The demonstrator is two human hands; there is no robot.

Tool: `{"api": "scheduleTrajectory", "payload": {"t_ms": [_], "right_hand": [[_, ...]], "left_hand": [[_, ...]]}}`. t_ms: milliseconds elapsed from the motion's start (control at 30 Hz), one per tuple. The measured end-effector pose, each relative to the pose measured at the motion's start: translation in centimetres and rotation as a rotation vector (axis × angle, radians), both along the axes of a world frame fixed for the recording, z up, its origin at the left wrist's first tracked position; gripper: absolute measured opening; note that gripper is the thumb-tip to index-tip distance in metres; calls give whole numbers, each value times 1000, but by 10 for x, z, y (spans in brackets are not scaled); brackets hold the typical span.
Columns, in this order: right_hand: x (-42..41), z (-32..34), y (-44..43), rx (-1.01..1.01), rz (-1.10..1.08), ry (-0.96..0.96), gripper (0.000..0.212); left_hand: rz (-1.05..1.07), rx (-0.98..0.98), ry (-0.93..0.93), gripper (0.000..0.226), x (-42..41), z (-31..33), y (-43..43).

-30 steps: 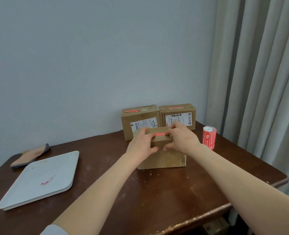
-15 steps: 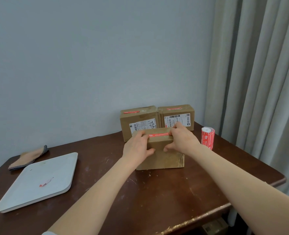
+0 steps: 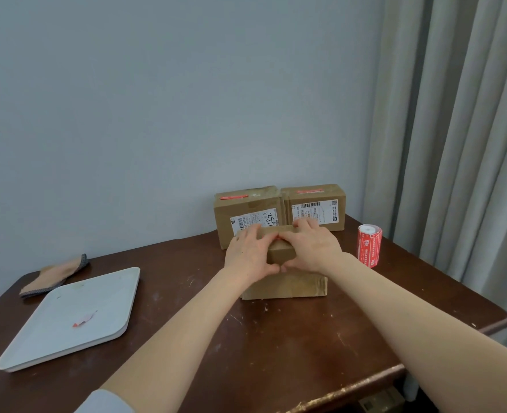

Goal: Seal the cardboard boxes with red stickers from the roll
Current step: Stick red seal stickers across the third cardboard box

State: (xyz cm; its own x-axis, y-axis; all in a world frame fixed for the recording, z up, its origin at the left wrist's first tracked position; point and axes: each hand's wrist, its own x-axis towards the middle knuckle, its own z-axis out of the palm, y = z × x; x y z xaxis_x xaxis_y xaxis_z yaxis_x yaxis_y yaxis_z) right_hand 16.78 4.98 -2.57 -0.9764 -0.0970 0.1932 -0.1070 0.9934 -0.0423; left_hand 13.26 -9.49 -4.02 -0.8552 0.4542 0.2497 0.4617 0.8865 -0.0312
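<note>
Both hands have closed in toward each other since half a second ago, and they now cover most of the sticker I could see between them then.

At the far left of the table (image 3: 276, 338) I see a cloth (image 3: 52, 274), and just beside it a tray (image 3: 31, 350) with a red scrap (image 3: 84, 320) lying on it.

Mid-table, the left hand (image 3: 250, 254) lies over the top edge of the front box (image 3: 288, 286), fingers flat on top and thumb down the front face. Only a sliver of sticker (image 3: 277, 240) shows between the hands. The right hand (image 3: 313, 248) mirrors the left, and the two thumb tips touch. Both hands press flat on the box.

Behind it the left back box (image 3: 246, 214) and right back box (image 3: 315, 205) stand touching, each with a red strip on top. The roll (image 3: 369, 245) stands upright to their right, apart.
</note>
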Motion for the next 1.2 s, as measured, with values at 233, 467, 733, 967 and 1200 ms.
{"api": "scheduleTrajectory", "payload": {"t_ms": [233, 467, 733, 967, 1200], "right_hand": [[-2, -1, -1, -20, -23, -10, 76], [0, 4, 6, -149, -74, -45, 73], [-2, 4, 8, -198, -87, -66, 74], [1, 3, 7, -206, -131, -54, 80], [4, 2, 8, -44, -35, 83, 83]], "left_hand": [[2, -42, 10, 72, -1, -1, 0], [3, -45, -11, 73, -1, 4, -2], [4, -24, -34, 76, -3, 5, -5], [9, 43, -34, 76, -2, 0, -8], [-66, 105, 77, 71, 6, -4, -7]]}}
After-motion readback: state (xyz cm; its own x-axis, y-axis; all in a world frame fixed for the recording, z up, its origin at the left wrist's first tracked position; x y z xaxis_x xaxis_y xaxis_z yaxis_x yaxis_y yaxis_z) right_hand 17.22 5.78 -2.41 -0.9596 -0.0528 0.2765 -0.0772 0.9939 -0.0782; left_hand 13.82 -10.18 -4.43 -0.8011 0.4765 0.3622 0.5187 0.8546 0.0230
